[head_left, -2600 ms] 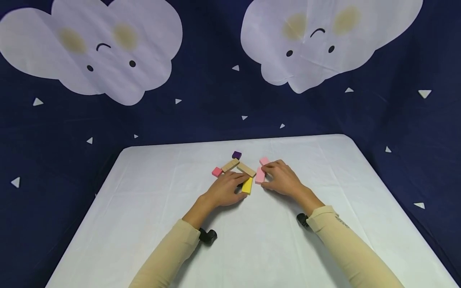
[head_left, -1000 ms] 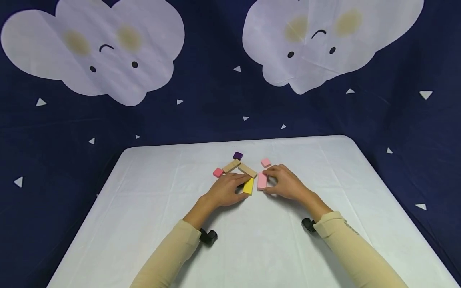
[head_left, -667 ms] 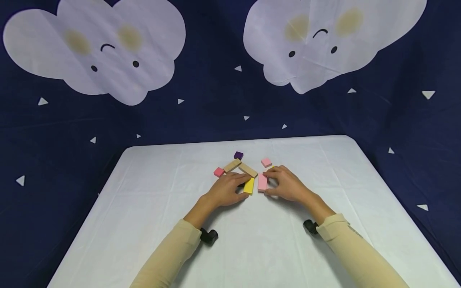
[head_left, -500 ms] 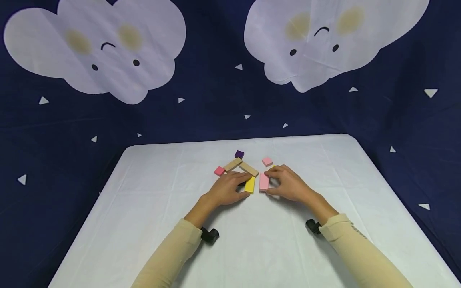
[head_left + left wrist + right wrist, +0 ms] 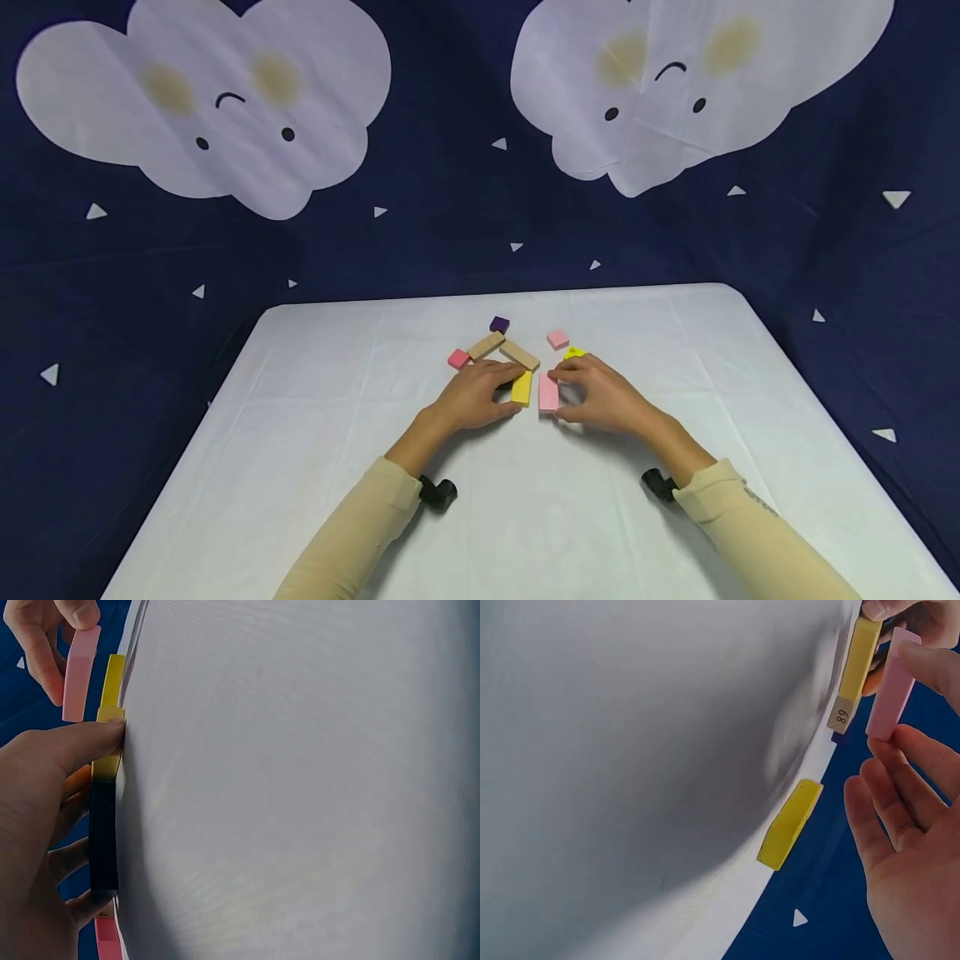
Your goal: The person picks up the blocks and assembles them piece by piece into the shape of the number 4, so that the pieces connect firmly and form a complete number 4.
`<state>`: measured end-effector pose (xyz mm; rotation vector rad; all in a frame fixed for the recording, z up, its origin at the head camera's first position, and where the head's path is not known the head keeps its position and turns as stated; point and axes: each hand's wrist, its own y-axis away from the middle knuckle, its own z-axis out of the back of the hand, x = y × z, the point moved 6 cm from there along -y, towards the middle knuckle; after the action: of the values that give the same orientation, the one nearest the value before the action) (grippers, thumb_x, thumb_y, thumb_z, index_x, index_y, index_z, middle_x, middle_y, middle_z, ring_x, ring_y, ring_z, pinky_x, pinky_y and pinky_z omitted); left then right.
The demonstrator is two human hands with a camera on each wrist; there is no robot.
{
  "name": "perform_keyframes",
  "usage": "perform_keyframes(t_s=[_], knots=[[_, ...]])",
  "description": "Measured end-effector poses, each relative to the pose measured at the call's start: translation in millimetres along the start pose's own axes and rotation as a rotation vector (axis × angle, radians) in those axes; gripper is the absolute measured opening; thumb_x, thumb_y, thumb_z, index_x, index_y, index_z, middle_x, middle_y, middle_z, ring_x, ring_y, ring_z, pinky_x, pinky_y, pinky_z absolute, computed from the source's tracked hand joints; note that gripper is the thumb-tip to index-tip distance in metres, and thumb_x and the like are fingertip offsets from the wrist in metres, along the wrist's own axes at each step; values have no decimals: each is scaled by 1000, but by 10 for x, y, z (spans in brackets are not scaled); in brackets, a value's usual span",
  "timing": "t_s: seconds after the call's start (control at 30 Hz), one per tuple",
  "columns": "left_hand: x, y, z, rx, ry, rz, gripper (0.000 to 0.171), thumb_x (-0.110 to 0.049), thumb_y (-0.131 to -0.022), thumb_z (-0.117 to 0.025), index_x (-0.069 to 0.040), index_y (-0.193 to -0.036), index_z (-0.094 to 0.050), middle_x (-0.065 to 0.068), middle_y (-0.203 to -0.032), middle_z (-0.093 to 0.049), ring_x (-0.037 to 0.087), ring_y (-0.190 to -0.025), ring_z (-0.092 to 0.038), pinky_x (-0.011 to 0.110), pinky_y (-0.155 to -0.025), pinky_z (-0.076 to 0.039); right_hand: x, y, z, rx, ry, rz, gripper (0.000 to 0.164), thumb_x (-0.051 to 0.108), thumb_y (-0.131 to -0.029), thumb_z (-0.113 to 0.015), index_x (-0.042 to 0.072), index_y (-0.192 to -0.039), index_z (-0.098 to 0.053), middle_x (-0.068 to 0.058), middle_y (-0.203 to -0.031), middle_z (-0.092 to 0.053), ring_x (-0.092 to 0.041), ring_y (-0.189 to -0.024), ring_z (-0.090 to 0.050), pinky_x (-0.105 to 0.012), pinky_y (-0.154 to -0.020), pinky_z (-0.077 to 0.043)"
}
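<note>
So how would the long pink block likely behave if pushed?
The long pink block is probably stiff: its edges look straight with the right hand pinching it. Flat faces suggest sliding rather than rolling. Being slim, it might tip if stood on end.

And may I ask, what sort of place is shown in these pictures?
Probably an indoor filming or play corner, though I cannot be certain: a dark blue backdrop with printed cloud faces stands behind a white table, and a small black device sits at each wrist.
</note>
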<state>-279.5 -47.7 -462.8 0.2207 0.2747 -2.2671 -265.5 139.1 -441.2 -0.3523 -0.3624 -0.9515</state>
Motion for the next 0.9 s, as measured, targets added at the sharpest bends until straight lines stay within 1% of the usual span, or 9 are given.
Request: perform_keyframes(t_s=[0.17,0.43,0.7,0.9], knots=[[-4,3,-3,2,6,-4,62,-47,-87,-66,-21,-142,-50,-5,-140,-51,18,-128,-45,39,-106,-32,20,30,-9,8,7,2,61,39,-73,-81,11,-125,-65,-2,-123,-59,-23,-118,-48,-45,-99,-38],[15,5,-9,2,14,3,63,-48,-88,-65,-22,-143,-49,-6,-140,-50,18,-128,-44,39,-105,-32,54,93,-49,24,-16,23,61,39,-73,-82,11,-125,-66,-2,-123,-59,-24,-122,-48,-46,-101,-36],[19,18,-11,-19,20,-12,62,-48,-87,-66,-22,-142,-50,-5,-138,-52,19,-127,-46,40,-104,-33,137,189,-101,28,-65,57,59,38,-73,-83,13,-124,-67,5,-120,-59,-18,-118,-50,-45,-99,-39],[28,14,-15,-23,19,-8,62,-48,-87,-66,-23,-142,-50,-6,-138,-52,19,-127,-46,40,-104,-33,226,242,-129,22,-54,69,59,39,-73,-82,15,-125,-66,8,-121,-58,-16,-117,-49,-43,-99,-39]])
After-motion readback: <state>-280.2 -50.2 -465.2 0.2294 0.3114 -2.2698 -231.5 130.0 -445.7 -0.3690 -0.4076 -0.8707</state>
